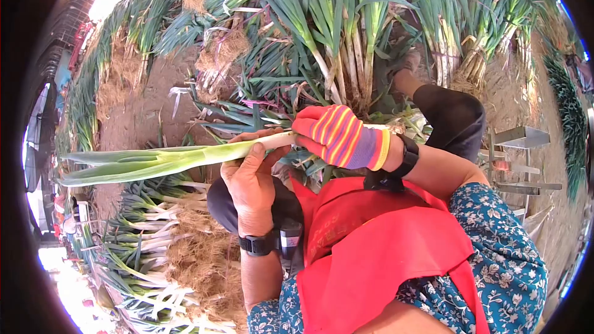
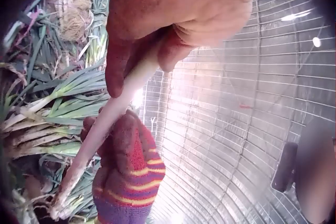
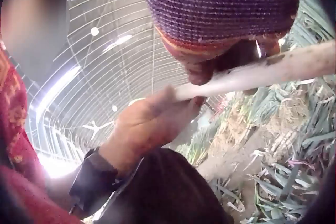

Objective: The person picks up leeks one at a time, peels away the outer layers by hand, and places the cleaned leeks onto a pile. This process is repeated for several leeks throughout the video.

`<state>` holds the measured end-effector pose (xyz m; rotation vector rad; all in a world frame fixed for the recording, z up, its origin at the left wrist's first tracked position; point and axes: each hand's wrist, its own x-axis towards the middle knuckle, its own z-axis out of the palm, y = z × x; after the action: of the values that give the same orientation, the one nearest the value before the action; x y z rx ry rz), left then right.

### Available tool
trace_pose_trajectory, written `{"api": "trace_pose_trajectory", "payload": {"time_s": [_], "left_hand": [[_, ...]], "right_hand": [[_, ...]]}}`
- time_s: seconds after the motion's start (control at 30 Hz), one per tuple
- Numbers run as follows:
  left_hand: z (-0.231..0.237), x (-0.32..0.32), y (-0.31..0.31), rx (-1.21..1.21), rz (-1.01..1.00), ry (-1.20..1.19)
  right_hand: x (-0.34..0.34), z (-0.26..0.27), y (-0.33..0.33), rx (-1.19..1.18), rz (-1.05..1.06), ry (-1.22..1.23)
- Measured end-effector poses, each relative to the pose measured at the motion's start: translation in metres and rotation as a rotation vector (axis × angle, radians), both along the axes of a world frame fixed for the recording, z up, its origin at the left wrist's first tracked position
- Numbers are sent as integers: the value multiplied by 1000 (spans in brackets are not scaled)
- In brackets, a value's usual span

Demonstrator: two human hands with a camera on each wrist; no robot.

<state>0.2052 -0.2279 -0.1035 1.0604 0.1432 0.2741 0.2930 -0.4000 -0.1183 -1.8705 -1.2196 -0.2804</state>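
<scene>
A large green onion (image 1: 173,159) lies nearly level across both hands, its leaves pointing left and its white stalk to the right. My bare left hand (image 1: 250,188) pinches the stalk between thumb and fingers, just below the leaves. In a striped knit glove, my right hand (image 1: 340,139) grips the white part farther toward the root end. The left wrist view shows the stalk (image 2: 105,119) running from the bare fingers past the gloved ones, with some dirt near its rooted tip. In the right wrist view, the gloved fingers (image 3: 199,71) close around the stalk from above.
Tall bundles of green onions (image 1: 352,31) stand in front of the knees. A big pile with brown roots (image 1: 198,247) lies at the lower left. Loose leaves and a tangle of roots (image 1: 223,49) cover the ground ahead. A metal frame (image 1: 523,137) stands at the right.
</scene>
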Motion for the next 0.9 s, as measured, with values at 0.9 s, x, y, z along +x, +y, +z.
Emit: {"api": "trace_pose_trajectory", "payload": {"time_s": [0.9], "left_hand": [[2,-18,36,-24,448,35]], "right_hand": [[18,-3,-25,20,-356,-457]]}}
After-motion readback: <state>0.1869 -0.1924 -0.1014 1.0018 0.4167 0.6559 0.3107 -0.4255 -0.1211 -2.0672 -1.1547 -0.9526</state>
